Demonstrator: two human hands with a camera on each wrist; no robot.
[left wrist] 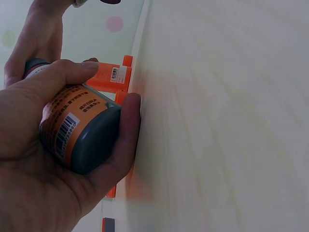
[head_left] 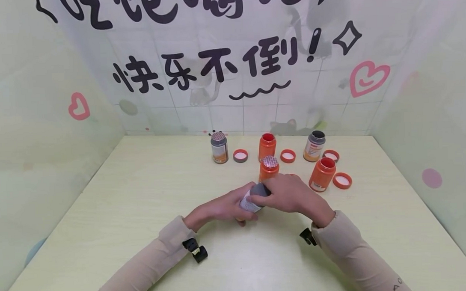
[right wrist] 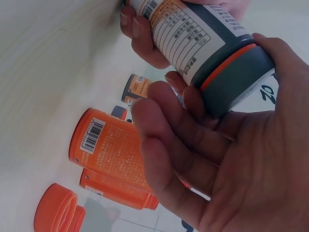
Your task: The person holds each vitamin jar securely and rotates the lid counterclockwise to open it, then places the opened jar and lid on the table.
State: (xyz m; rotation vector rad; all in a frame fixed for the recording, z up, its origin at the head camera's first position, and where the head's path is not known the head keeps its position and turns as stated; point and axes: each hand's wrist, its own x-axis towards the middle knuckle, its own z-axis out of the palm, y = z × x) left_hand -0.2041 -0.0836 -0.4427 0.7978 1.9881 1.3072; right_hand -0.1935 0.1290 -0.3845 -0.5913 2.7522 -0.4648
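A dark grey supplement bottle [head_left: 247, 203] with a white and orange label is tilted between both hands over the middle of the table. My left hand [head_left: 233, 204] grips its body; in the left wrist view the thumb lies along one side and a finger curves by the dark base. At the other end sits a dark grey cap [right wrist: 241, 79], a thin orange ring showing beneath it. My right hand [head_left: 290, 192] holds this cap between thumb and fingers. Just beyond the hands stands an orange bottle [head_left: 269, 172] with a patterned foil seal on its mouth.
At the back stand a foil-sealed grey bottle [head_left: 219, 150], an uncapped orange bottle [head_left: 267, 147] and an uncapped grey bottle [head_left: 314, 147]. Another uncapped orange bottle [head_left: 322, 175] is beyond my right hand. Several caps lie upturned, including an orange cap [head_left: 342, 180]. A printed curtain [head_left: 216, 116] backs the table.
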